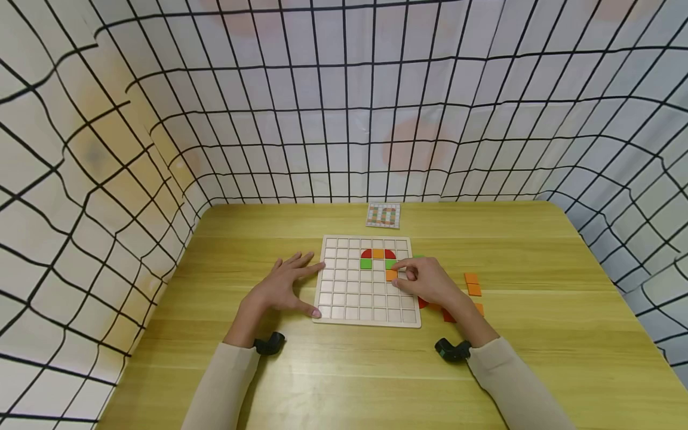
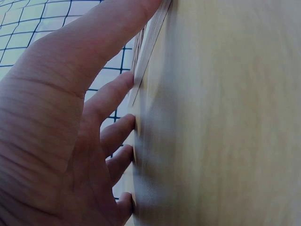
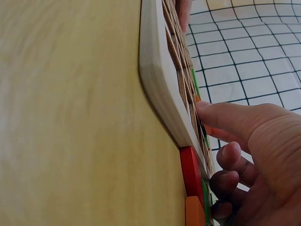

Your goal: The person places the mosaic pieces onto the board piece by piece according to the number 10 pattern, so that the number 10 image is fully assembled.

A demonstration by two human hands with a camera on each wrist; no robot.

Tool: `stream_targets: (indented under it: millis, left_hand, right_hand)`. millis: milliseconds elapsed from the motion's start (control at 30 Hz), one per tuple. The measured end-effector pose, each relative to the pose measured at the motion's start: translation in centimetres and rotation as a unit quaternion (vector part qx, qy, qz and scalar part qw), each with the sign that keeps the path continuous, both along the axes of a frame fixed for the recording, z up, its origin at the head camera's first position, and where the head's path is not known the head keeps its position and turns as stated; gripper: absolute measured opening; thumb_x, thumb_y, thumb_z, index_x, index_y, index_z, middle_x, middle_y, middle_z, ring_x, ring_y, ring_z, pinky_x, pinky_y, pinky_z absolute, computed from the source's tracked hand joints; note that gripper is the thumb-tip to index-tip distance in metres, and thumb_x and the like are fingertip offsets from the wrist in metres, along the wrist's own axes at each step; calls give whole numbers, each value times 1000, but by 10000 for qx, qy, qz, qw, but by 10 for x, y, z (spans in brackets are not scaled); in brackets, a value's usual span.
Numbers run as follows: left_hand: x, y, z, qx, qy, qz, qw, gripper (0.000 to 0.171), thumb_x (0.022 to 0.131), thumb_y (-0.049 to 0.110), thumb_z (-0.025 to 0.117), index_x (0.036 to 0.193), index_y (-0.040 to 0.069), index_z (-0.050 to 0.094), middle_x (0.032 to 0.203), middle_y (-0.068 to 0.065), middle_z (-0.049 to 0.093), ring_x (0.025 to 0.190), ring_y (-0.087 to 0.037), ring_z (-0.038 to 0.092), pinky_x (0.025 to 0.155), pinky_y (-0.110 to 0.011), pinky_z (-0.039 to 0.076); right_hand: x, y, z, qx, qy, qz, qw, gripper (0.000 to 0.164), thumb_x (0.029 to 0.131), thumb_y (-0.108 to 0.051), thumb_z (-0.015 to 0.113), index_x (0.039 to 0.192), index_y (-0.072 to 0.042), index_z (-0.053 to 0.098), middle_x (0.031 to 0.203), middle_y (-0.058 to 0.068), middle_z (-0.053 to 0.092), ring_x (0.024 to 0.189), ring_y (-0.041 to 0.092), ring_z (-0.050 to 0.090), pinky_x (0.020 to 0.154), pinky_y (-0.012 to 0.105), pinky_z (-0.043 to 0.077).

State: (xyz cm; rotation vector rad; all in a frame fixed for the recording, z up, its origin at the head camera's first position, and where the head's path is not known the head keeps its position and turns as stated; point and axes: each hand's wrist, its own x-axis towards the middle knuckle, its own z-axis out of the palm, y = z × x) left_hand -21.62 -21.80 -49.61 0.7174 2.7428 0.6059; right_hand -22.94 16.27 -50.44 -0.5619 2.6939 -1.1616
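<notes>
A pale wooden grid board lies flat on the table. My left hand spreads along its left side, thumb and index fingertip touching the edge. With thumb and index finger, my right hand pinches an orange square tile at a cell in the right part of the grid. Above that tile is a green tile, partly covered by the fingers. The top row holds a red rounded tile, an orange tile and another red rounded tile. A green square sits below the left red one.
A small printed pattern card lies behind the board. Loose orange tiles lie to the right; a red piece and others sit close to the board's right edge, partly under my right arm. Black netting surrounds the table.
</notes>
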Motion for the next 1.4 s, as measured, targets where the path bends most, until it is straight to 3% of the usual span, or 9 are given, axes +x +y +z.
stream_targets:
  millis: [300, 467, 633, 1133, 1400]
  left_hand:
    - [0, 0, 1, -20, -12, 6, 10000, 115, 63, 76, 84, 160, 35, 37, 174, -4, 17, 162, -34, 9, 126, -68, 2]
    - [0, 0, 1, -102, 28, -30, 9999, 115, 64, 76, 84, 160, 35, 37, 173, -4, 18, 161, -35, 9, 126, -69, 3]
    - [2, 1, 3, -130, 52, -7, 9999, 115, 63, 76, 85, 160, 35, 39, 173, -4, 20, 161, -35, 12, 126, -68, 6]
    - [6, 4, 5, -225, 244, 85, 9994, 114, 62, 77, 83, 159, 35, 41, 172, -5, 24, 159, -38, 20, 124, -68, 20]
    - [5, 1, 6, -144, 269, -90, 9995, 109, 69, 73, 82, 160, 31, 39, 172, -7, 24, 158, -37, 21, 126, -66, 18]
  right_hand:
    - [-1, 2, 0, -92, 48, 10, 9999, 27, 91, -25, 79, 115, -12, 77, 65, -4, 48, 55, 11, 37, 55, 24, 31]
    - [-1, 9, -3, -339, -113, -198, 9992, 28, 92, -26, 79, 117, -13, 76, 67, -2, 49, 57, 13, 39, 53, 25, 33]
    - [0, 21, -2, -211, -48, -420, 9989, 28, 93, -27, 79, 118, -14, 76, 65, -2, 47, 57, 14, 39, 56, 25, 34]
    - [7, 82, -3, 240, 220, -843, 9959, 32, 97, -35, 73, 122, -13, 74, 70, 0, 51, 61, 14, 43, 61, 27, 37]
    - [12, 121, -7, 319, 383, -1090, 9928, 32, 99, -34, 70, 122, -11, 74, 72, 2, 51, 63, 14, 44, 63, 26, 38]
